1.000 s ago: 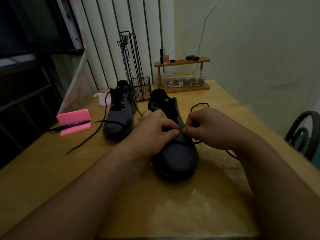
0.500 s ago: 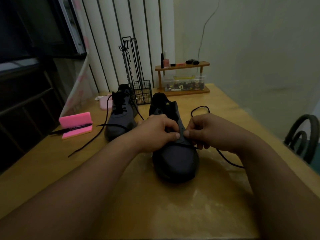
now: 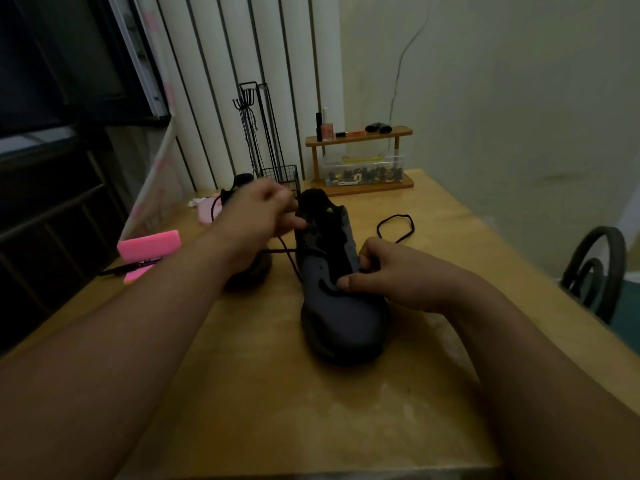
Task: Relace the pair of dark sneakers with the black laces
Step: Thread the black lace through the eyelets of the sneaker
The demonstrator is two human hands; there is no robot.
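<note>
Head view, dim light.

- The right hand (image 3: 391,275) is bracing the near sneaker (image 3: 341,306): thumb pressing on the upper just behind the toe, fingers curling over the eyelet edge and pinching it. Sole is sitting flat on the wooden table (image 3: 311,410), toe toward the person.
- The left hand (image 3: 263,216) is hovering beyond and left of that grip, blurred. Its fingers are bunching together, and it looks to be pinching the black lace (image 3: 289,261), which is running down from it along the sneaker's left side.
- The lace's slack is lying in a loop just beyond the right knuckles.
- The far sneaker (image 3: 244,180) is standing behind the left wrist, mostly hidden.

Handling, as judged:
- The lace is behaving limp and light. It is best pinched close to its tip for threading, and it will slide free if the pinch loosens.
- The upper is looking soft, so a firm hold beside the eyelet being worked seems wise.

Markings: a small yellow logo (image 3: 329,210) is showing on the tongue, adidas-like in shape, with any lettering too small to read.
</note>
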